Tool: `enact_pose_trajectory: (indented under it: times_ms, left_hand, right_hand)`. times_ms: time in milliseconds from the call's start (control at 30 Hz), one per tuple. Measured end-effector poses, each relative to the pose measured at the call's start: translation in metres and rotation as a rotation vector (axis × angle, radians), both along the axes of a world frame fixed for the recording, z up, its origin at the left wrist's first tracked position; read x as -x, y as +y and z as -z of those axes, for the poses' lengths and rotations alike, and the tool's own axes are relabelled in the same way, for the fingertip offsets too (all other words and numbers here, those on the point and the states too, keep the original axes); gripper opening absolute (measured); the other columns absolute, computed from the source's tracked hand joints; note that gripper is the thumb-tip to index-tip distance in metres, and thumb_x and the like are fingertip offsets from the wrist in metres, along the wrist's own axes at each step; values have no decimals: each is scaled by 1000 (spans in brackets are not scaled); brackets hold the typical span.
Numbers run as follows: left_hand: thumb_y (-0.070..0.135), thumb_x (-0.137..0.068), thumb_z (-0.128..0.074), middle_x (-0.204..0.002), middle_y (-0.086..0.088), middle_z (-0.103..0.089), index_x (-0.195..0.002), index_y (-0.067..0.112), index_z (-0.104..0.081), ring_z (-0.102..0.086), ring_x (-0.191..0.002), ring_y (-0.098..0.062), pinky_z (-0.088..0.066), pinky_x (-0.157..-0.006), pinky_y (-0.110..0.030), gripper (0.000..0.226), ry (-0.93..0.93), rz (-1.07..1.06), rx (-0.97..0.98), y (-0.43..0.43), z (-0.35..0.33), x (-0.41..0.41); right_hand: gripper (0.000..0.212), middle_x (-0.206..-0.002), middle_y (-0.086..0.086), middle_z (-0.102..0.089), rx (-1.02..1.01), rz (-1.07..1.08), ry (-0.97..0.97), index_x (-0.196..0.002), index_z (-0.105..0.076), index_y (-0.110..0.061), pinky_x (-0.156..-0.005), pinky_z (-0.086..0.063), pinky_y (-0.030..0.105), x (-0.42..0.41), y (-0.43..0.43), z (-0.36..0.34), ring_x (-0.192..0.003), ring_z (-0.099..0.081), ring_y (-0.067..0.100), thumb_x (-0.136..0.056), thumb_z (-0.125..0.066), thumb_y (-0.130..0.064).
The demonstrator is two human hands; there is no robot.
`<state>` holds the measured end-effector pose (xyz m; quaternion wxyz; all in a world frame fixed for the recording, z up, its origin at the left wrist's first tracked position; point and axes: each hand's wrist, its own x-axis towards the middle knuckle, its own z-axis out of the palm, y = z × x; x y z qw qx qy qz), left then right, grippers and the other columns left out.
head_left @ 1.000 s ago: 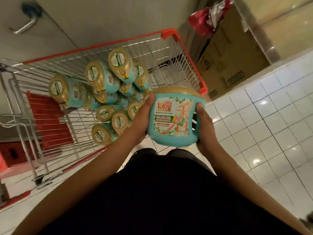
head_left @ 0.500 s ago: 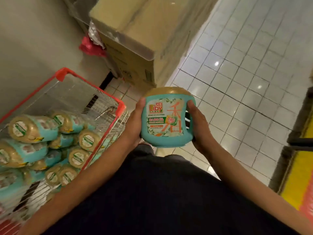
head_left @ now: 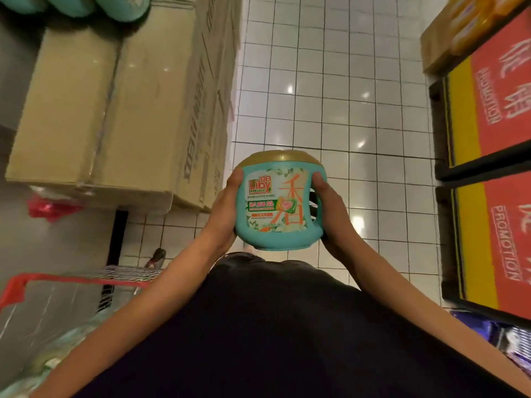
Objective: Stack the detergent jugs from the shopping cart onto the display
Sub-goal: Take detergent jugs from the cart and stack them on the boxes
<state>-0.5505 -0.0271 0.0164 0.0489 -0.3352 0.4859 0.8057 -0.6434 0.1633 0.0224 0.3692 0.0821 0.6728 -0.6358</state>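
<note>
Dark shirt (head_left: pixel 258 340) nearest. Cart (head_left: pixel 17 285) low left, red rim, more jugs in it, blurred. In front of the chest, above the tiled floor (head_left: pixel 330 81) and well apart from the cart: one teal jug (head_left: pixel 280 201), in the air and resting on nothing. Left hand (head_left: pixel 227 208) clamps its left wall, thumb over the front edge. Right hand (head_left: pixel 330 214) clamps the handle side, thumb likewise. Both grips are wrapped on the jug, neither spread.

Risk: it is a side squeeze on smooth plastic with nothing seen under the base, so a full jug could slide down through the palms. A hurried turn could also knock it on the boxes (head_left: pixel 115 110) at left.

Gold cap points away from the person, base toward the body, label faces up at the head, handle to the right. Cap-to-base axis runs along the aisle; tilt from upright unclear.

Farther right is a promo stand (head_left: pixel 502 168). Teal shapes (head_left: pixel 115 7) atop the boxes are probably stacked jugs.
</note>
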Motion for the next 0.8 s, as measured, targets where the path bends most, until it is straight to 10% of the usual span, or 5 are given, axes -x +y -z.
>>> enact_pose_trajectory:
  times_ms: [533, 800]
  left_hand:
    - [70, -99, -44, -126, -7, -77, -121, 37, -77, -75, -116, -28, -62, -97, -49, 52, -17, 124, 20, -94, -1, 180]
    - [72, -101, -38, -130, -10, -75, -140, 22, -66, -72, -121, -31, -57, -103, -54, 70, -40, 56, 40, -120, 4, 289]
  right_hand:
    - [62, -116, 3, -78, -33, 158, 1, -128, -66, -22, -100, -60, 55, 157, -85, -4, -112, -75, 25, -88, -55, -68]
    - [69, -120, 1, -77, -26, 34, -15, -133, -65, -21, -96, -63, 49, 286, -118, 5, -113, -74, 23, -87, -58, -71]
